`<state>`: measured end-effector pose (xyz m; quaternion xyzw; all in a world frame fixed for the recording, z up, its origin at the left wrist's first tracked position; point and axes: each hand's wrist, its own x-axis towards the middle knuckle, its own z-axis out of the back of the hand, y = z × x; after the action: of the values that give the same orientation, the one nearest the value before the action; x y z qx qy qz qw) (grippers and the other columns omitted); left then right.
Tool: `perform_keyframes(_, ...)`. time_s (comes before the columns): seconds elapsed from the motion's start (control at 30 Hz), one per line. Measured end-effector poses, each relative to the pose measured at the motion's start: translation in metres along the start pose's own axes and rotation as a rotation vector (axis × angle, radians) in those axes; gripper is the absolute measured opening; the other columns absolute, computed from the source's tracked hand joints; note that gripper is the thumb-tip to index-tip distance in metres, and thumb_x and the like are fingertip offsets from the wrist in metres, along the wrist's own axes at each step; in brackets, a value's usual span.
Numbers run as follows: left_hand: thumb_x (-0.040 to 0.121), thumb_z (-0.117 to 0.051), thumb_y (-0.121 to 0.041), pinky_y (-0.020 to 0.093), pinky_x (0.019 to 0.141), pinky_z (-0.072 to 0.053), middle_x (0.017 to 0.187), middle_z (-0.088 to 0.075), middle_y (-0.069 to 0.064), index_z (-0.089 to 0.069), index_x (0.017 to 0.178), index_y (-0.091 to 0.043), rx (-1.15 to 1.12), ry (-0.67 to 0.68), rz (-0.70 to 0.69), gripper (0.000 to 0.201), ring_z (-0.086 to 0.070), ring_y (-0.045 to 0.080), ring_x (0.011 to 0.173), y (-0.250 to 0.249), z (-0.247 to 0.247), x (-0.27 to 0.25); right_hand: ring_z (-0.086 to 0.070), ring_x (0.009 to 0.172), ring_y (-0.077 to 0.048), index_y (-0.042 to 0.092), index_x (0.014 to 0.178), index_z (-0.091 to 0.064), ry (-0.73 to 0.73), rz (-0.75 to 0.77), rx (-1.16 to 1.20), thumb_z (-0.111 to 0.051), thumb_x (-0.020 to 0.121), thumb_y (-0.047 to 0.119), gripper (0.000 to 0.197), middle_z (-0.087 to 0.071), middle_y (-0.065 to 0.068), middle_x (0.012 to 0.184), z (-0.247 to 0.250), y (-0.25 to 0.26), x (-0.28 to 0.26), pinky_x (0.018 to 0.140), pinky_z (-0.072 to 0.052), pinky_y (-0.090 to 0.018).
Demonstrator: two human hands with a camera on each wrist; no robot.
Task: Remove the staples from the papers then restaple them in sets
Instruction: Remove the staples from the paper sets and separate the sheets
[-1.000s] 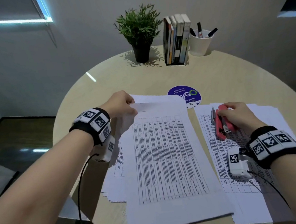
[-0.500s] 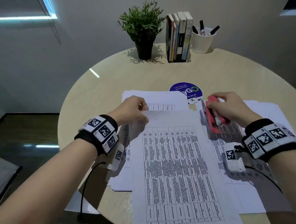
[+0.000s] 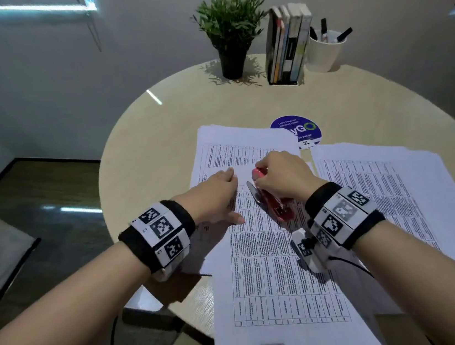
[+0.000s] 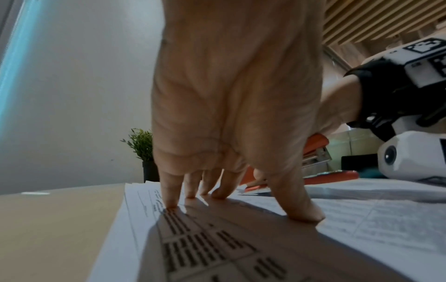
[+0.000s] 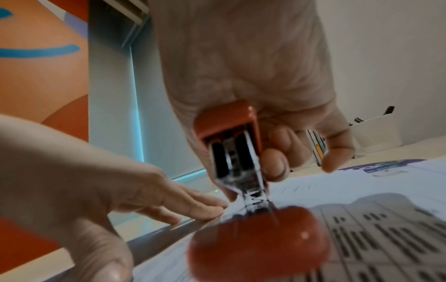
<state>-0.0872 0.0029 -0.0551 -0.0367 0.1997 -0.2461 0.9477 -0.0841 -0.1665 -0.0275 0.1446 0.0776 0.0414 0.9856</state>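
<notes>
A set of printed table sheets (image 3: 273,267) lies in front of me, its near end hanging over the table edge. My left hand (image 3: 217,194) presses straight fingers (image 4: 169,194) on its top left part. My right hand (image 3: 282,176) grips a red stapler (image 3: 270,198) over the top of that set, just right of the left hand. The stapler (image 5: 231,152) is held with its nose away from me and its hinged end (image 5: 260,240) nearest the right wrist camera. Another pile of sheets (image 3: 229,149) lies beneath and behind, and a further pile (image 3: 390,185) lies to the right.
At the back of the round wooden table (image 3: 158,141) stand a potted plant (image 3: 231,33), a rack of books (image 3: 287,45) and a white cup of pens (image 3: 326,49). A round blue sticker (image 3: 296,131) lies beyond the papers. The floor (image 3: 44,196) drops off left.
My right hand has carried the stapler left from the right pile onto the top of the middle set. My left hand let go of the sheet's corner and now presses flat on it.
</notes>
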Motion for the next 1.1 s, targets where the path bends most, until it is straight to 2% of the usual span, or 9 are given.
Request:
perform_keyframes(0.07,0.079,-0.068,-0.054,0.039,0.118,-0.023,0.162,0.001,0.012,-0.016,0.149,0.001,-0.002,0.003,-0.010,0.103,-0.010,0.027,0.147,0.000,0.000,0.001,-0.047,0.072,-0.031,0.018,0.061,-0.045,-0.020,-0.019,-0.017,-0.053,0.091,0.028,0.033,-0.044,0.002,0.060,-0.007,0.000,0.006,0.064,-0.035,-0.031)
perform_keyframes(0.2,0.078,-0.069,-0.055,0.042,0.117,-0.024,0.162,0.003,0.010,-0.011,0.151,-0.002,0.006,0.014,-0.022,0.107,-0.005,0.024,0.149,0.000,0.000,0.001,-0.051,0.078,-0.032,0.017,0.073,-0.053,-0.080,-0.011,-0.033,-0.053,0.088,0.028,0.019,-0.054,-0.003,0.074,-0.016,0.001,0.013,0.066,-0.035,-0.032)
perform_keyframes(0.33,0.078,-0.068,-0.056,0.045,0.116,-0.027,0.162,0.002,0.008,-0.011,0.152,-0.004,0.024,0.020,-0.028,0.107,-0.007,0.024,0.149,0.000,-0.001,0.001,-0.060,0.088,-0.036,0.015,0.079,-0.053,-0.143,0.012,-0.046,-0.050,0.091,0.028,0.018,-0.061,-0.009,0.083,-0.022,0.004,0.014,0.067,-0.036,-0.033)
perform_keyframes(0.47,0.078,-0.067,-0.056,0.044,0.116,-0.026,0.162,0.003,0.010,-0.011,0.151,-0.003,0.043,0.042,-0.029,0.106,-0.007,0.025,0.149,-0.002,0.001,0.000,-0.061,0.095,-0.033,0.019,0.086,-0.055,-0.154,0.143,-0.246,-0.051,0.095,0.033,0.017,-0.068,-0.007,0.096,-0.012,0.011,0.012,0.079,-0.038,-0.038)
perform_keyframes(0.57,0.078,-0.068,-0.057,0.045,0.115,-0.028,0.162,0.003,0.010,-0.011,0.151,-0.003,0.056,0.046,-0.024,0.107,-0.007,0.025,0.149,-0.002,0.001,0.002,-0.061,0.090,-0.033,0.017,0.083,-0.055,-0.149,0.134,-0.259,-0.051,0.094,0.030,0.017,-0.066,-0.008,0.090,-0.012,0.010,0.012,0.077,-0.037,-0.037)
perform_keyframes(0.7,0.079,-0.065,-0.058,0.045,0.116,-0.027,0.162,0.006,0.008,-0.004,0.153,-0.005,0.087,0.059,-0.019,0.110,-0.003,0.023,0.150,-0.003,0.002,0.001,-0.053,0.076,-0.034,0.011,0.072,-0.051,-0.159,-0.062,0.041,-0.052,0.088,0.019,0.018,-0.054,-0.007,0.074,-0.025,0.009,0.013,0.063,-0.029,-0.031)
perform_keyframes(0.9,0.080,-0.063,-0.060,0.042,0.117,-0.026,0.162,0.003,0.009,-0.006,0.153,-0.005,0.139,0.055,-0.019,0.108,-0.006,0.023,0.149,-0.005,0.004,0.001,-0.063,0.089,-0.032,0.014,0.094,-0.060,-0.202,0.183,-0.280,-0.050,0.093,0.026,0.016,-0.069,-0.007,0.090,-0.022,0.012,0.015,0.068,-0.032,-0.032)
perform_keyframes(1.0,0.079,-0.063,-0.061,0.043,0.117,-0.025,0.162,0.001,0.010,-0.006,0.153,-0.005,0.163,0.044,-0.012,0.109,-0.008,0.024,0.149,-0.005,0.003,0.002,-0.056,0.078,-0.036,0.013,0.070,-0.049,-0.184,0.026,-0.039,-0.053,0.088,0.019,0.020,-0.057,-0.008,0.073,-0.023,0.009,0.017,0.064,-0.030,-0.031)
perform_keyframes(1.1,0.079,-0.062,-0.062,0.042,0.117,-0.024,0.162,0.001,0.010,-0.006,0.153,-0.005,0.168,0.048,-0.013,0.109,-0.008,0.025,0.149,-0.005,0.003,0.001,-0.054,0.079,-0.036,0.012,0.070,-0.046,-0.190,-0.026,0.034,-0.052,0.090,0.019,0.022,-0.056,-0.009,0.074,-0.027,0.008,0.022,0.064,-0.029,-0.031)
